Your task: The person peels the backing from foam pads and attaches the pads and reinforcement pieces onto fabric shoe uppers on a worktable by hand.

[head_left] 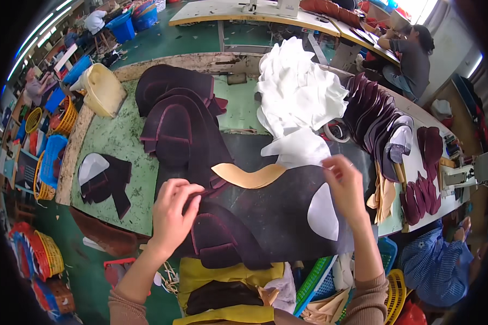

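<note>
My left hand (173,212) is at the left edge of a dark maroon fabric piece (214,233) with pink stitched lines, its thumb and fingers closed on the fabric. My right hand (344,187) hovers at the right, fingers curved and tips slightly apart, with nothing visible between them. Beneath it, a white half-oval piece (323,214) lies on the black mat (265,216). Between the hands is a curved tan strip (249,177). Beyond my right fingertips, loose white pieces (298,147) spread from a tall white pile (298,81).
Stacked dark pieces (171,122) lie at the left back. A cream bucket (104,91) stands on the table's left corner. Dark pieces (371,114) line the right side, near a sewing machine (461,176). Baskets and yellow cloth (228,271) sit below the front edge. People work nearby.
</note>
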`<control>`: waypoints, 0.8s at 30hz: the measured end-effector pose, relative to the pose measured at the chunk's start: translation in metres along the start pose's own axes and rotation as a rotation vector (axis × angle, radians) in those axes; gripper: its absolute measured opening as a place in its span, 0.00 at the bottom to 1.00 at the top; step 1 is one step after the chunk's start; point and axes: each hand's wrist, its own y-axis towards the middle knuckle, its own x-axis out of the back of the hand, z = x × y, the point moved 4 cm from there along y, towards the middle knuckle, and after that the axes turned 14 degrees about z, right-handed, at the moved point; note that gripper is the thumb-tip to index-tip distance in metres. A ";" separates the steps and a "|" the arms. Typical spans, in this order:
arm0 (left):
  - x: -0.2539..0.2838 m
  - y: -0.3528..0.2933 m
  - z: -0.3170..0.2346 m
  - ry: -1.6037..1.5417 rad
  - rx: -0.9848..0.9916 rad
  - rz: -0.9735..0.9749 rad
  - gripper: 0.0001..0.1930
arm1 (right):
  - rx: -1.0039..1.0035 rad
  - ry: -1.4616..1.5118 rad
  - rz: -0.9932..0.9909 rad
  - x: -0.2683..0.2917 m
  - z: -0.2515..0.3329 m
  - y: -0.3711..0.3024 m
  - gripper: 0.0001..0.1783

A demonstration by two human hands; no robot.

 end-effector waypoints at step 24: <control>-0.095 0.050 -0.103 -0.271 -0.295 0.372 0.09 | -0.079 -0.212 0.161 0.023 -0.063 -0.059 0.11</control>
